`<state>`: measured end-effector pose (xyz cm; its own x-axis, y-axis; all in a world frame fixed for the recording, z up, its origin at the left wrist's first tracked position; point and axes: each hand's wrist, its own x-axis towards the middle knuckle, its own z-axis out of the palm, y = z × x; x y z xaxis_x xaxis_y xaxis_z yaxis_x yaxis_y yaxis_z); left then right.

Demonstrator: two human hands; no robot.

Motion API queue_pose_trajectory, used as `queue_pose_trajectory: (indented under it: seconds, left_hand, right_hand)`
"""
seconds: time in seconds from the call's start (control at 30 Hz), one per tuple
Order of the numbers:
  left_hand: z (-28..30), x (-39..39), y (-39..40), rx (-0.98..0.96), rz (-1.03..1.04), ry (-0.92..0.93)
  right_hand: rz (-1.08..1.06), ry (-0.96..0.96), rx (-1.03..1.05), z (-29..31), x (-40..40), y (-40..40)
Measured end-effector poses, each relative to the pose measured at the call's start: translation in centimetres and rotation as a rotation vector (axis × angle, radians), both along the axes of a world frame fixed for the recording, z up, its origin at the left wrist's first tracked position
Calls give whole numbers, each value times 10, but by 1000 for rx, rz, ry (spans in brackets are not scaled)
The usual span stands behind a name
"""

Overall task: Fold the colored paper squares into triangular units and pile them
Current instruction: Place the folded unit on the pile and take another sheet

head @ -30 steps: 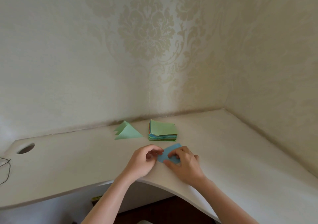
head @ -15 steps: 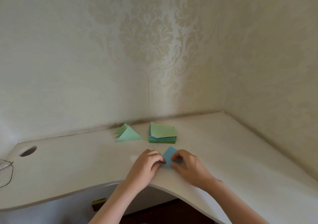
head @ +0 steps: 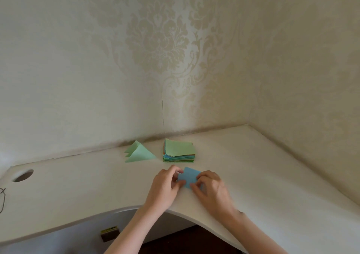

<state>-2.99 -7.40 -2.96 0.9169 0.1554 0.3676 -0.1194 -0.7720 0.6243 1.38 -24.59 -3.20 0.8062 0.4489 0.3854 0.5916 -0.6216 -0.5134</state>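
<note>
On desk (head: 272,185), two hands (head: 165,187) (head: 212,191) pinching one blue paper (head: 189,177), two green triangles (head: 139,153)

Hidden edges and cut-off corners

The small blue paper square (head: 189,177) has its left edge covered by the left hand (head: 165,189) and its near right corner by the right hand (head: 211,190), so its folds cannot be read. Both forearms run off the bottom edge. A thin dark wire (head: 2,199) is cut by the left edge. The small yellow-and-dark object (head: 109,233) under the white desk (head: 78,191) is too blurred to identify.
</note>
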Motion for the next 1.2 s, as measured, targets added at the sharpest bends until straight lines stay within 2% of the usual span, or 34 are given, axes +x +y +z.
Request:
queue_pose_trajectory:
  seconds: [0.23, 0.33, 0.47, 0.6, 0.7, 0.87, 0.97, 1.1, 1.2]
  left_hand:
    - [-6, 9, -3, 2, 53, 41]
    - [-4, 13, -4, -9, 72, 99]
    - [-1, 18, 0, -133, 106, 170]
    - [2, 15, 6, -191, 85, 152]
    - [6, 10, 2, -135, 100, 122]
    - [8, 0, -24, -3, 47, -51]
    - [1, -4, -36, 91, 34, 11]
    - [-3, -6, -38, 154, 29, -23]
    - [-2, -9, -30, 215, 18, -18]
  right_hand:
    - [-114, -52, -43, -2, 1, 6]
    - [-121, 7, 20, -2, 2, 7]
    - [-125, 173, 143, 1, 4, 4]
    - [-77, 244, 120, 4, 9, 0]
    - [-74, 253, 98, 5, 10, -1]
    - [-92, 244, 117, 2, 10, -1]
    - [-82, 253, 102, 2, 10, 0]
    - [-36, 344, 137, 17, 17, -8]
    - [-2, 252, 74, 25, 24, -24]
